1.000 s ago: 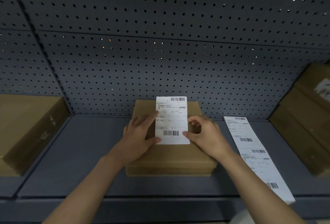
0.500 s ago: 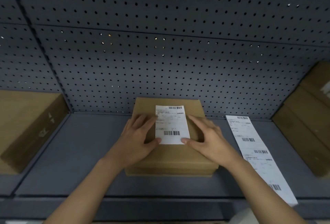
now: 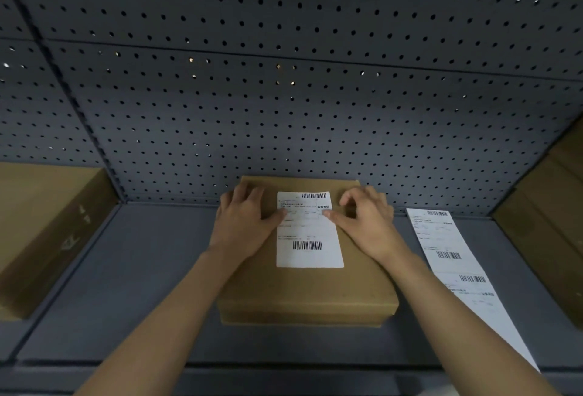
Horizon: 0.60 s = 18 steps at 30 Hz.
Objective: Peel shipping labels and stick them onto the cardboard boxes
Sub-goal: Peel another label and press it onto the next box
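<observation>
A flat brown cardboard box [image 3: 307, 293] lies on the grey shelf, its far end against the pegboard. A white shipping label [image 3: 309, 238] with two barcodes lies flat on its top. My left hand [image 3: 244, 223] rests flat on the box at the label's left edge, thumb tip pressing the label. My right hand [image 3: 362, 220] rests at the label's right edge; its thumb presses the label and its other fingers are loosely curled above the box. A strip of more labels [image 3: 454, 272] lies on the shelf to the right.
A large cardboard box [image 3: 41, 231] stands at the left of the shelf [image 3: 132, 301]. More stacked cardboard boxes [image 3: 542, 225] fill the right end. A grey pegboard wall [image 3: 284, 96] closes the back.
The label went from held up by both hands to lying flat on the box top. Both hands slid toward the far end of the label, and my right fingers curled.
</observation>
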{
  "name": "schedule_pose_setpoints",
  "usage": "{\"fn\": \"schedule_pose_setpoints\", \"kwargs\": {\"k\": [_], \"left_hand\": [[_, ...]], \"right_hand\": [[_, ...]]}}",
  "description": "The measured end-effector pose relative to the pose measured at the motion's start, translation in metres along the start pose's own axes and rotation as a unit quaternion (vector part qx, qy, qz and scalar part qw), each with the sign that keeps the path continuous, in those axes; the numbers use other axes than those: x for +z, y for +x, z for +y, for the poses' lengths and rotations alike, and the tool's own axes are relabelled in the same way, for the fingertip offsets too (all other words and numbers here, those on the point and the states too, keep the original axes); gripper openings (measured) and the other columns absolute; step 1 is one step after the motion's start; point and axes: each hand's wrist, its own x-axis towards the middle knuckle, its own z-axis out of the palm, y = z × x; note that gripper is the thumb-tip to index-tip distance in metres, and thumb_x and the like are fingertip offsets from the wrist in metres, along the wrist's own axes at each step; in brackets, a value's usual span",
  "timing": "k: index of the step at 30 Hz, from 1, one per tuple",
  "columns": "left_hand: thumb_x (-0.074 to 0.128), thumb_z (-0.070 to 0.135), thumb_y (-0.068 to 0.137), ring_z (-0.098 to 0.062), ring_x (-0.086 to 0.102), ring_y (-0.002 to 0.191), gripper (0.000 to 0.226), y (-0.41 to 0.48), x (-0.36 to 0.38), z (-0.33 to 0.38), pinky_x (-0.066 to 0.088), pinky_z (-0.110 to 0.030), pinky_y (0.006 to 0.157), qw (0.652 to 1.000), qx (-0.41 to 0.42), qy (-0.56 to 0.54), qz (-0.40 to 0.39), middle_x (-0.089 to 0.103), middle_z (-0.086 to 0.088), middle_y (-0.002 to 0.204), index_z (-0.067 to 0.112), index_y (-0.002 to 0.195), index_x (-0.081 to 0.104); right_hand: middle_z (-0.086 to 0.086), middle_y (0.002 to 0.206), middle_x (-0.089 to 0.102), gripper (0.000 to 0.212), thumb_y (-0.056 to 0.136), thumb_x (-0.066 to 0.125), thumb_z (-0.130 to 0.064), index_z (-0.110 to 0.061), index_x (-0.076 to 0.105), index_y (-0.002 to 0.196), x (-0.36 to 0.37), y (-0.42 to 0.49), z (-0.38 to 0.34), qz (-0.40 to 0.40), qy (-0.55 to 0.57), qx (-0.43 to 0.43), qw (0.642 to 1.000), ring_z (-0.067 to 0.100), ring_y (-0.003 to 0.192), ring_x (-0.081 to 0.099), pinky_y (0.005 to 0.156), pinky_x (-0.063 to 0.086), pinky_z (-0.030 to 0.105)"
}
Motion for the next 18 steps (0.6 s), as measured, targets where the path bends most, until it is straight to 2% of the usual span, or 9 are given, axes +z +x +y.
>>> {"fn": "schedule_pose_setpoints", "kwargs": {"k": [6,13,15,18], "left_hand": [[0.060,0.057,0.087,-0.038,0.033,0.128,0.064,0.031,0.001,0.009,0.042,-0.050,0.101,0.997,-0.064,-0.002,0.045,0.037,-0.011,0.139,0.018,0.137,0.049],[0.062,0.056,0.086,-0.038,0.033,0.128,0.062,0.034,0.002,0.007,0.043,-0.051,0.101,0.996,-0.074,-0.023,0.054,0.035,-0.011,0.139,0.020,0.135,0.052],[0.063,0.054,0.087,-0.038,0.033,0.129,0.061,0.034,0.000,0.007,0.041,-0.049,0.102,0.996,-0.067,-0.034,0.045,0.034,-0.011,0.140,0.020,0.137,0.050],[0.063,0.046,0.090,-0.036,0.036,0.131,0.064,0.028,-0.006,0.001,0.038,-0.047,0.105,0.993,-0.059,-0.094,0.033,0.032,-0.012,0.145,0.021,0.144,0.041]], "right_hand": [[0.004,0.111,0.052,0.036,0.085,0.065,-0.057,-0.023,0.055,0.086,0.004,0.039,-0.006,0.033,-0.028,0.057,0.997,0.029,0.117,0.041,0.094,0.032,0.040],[-0.001,0.101,0.046,0.033,0.086,0.064,-0.056,-0.025,0.054,0.083,0.009,0.044,-0.002,0.055,-0.042,0.045,0.997,0.027,0.114,0.042,0.095,0.033,0.041],[0.000,0.103,0.049,0.032,0.086,0.063,-0.056,-0.025,0.057,0.087,0.009,0.044,-0.001,0.049,-0.043,0.042,0.997,0.027,0.116,0.042,0.096,0.031,0.040],[0.001,0.110,0.054,0.035,0.090,0.061,-0.054,-0.023,0.063,0.105,0.004,0.037,0.000,0.050,-0.023,0.020,0.998,0.024,0.117,0.044,0.094,0.026,0.035]]}}
